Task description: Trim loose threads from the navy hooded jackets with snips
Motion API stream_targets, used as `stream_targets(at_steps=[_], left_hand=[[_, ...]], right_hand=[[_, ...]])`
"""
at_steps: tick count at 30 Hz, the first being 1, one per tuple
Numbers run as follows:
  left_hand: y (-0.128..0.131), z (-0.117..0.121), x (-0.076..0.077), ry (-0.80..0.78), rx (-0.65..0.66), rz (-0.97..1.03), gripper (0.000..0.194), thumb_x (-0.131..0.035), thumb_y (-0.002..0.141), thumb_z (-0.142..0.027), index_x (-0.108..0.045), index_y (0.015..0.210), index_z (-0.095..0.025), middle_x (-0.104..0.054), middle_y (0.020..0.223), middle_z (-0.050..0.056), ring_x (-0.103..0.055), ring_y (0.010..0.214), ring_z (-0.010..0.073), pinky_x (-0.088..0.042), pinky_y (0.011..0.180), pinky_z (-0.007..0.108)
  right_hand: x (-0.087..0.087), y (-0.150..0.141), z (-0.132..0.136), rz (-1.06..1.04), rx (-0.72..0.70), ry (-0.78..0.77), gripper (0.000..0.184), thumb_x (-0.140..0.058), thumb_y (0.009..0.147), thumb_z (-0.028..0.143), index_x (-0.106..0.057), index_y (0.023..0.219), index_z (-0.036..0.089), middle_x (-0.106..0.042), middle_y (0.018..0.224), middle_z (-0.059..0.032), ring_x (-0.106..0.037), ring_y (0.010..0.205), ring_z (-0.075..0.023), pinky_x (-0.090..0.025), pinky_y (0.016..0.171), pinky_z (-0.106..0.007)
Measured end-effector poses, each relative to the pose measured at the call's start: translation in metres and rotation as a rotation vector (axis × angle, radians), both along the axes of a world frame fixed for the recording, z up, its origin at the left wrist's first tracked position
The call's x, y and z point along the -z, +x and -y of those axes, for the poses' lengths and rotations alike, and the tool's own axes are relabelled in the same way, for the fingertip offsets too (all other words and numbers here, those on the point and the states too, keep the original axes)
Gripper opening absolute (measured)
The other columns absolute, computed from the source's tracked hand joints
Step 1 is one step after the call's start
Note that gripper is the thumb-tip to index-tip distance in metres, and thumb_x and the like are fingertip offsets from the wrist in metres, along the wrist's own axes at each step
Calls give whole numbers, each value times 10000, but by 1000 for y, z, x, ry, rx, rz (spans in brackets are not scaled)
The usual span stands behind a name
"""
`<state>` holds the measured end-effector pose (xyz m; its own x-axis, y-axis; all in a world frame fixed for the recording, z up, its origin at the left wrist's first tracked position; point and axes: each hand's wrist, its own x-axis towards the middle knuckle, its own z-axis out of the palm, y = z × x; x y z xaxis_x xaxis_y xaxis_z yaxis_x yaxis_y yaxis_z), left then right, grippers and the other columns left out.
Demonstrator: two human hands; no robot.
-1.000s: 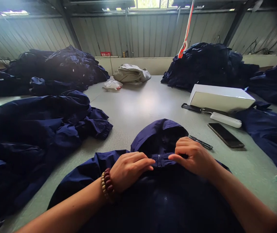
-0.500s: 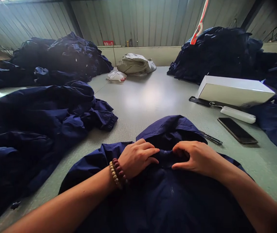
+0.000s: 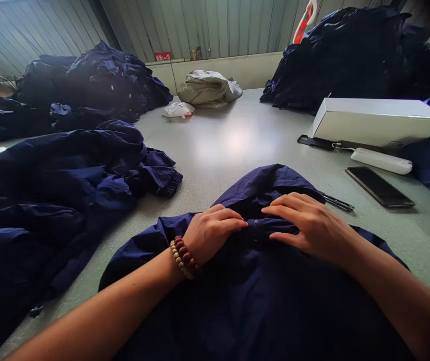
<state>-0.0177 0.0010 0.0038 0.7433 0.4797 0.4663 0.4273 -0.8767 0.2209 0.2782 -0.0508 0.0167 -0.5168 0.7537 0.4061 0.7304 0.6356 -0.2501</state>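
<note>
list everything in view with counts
hooded jacket: 1, navy, spread under the hands
jacket piles: 4, navy, both sides of the table
table: 1, pale grey, centre
box: 1, white, far right on the table
phone: 1, black, right of the jacket
gadget with cord: 1, white, in front of the box
small tool: 1, dark, beside the hood
sack: 1, beige, far end of the table
plastic bag: 1, white, beside the sack
bead bracelet: 1, red and tan, left wrist
left hand: 1, bare, on the collar
right hand: 1, bare, on the collar
</note>
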Motion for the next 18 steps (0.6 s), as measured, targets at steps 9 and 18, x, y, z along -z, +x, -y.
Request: stream_targets(at_steps=[9, 18], left_hand=[[8, 1, 0, -152, 18, -68, 248, -636, 1044, -201, -800, 1218, -266, -819, 1187, 9, -748, 1064, 185, -595, 886, 313], [7, 0, -4, -295, -15, -127, 263, -691, 1051, -357, -802, 1282, -298, -808, 1247, 15, -727, 1116, 216, -581, 956, 361]], right_hand=[[-3, -12, 7, -20, -16, -326, 226, -798, 978, 393, -762, 1171, 281, -773, 1102, -16, -740, 895, -204, -544, 762, -319], [0, -12, 3, -20, 148, -436, 130, -744, 1009, 386, -786, 1054, 271, -783, 937, -4, -718, 820, -200, -500, 747, -333]])
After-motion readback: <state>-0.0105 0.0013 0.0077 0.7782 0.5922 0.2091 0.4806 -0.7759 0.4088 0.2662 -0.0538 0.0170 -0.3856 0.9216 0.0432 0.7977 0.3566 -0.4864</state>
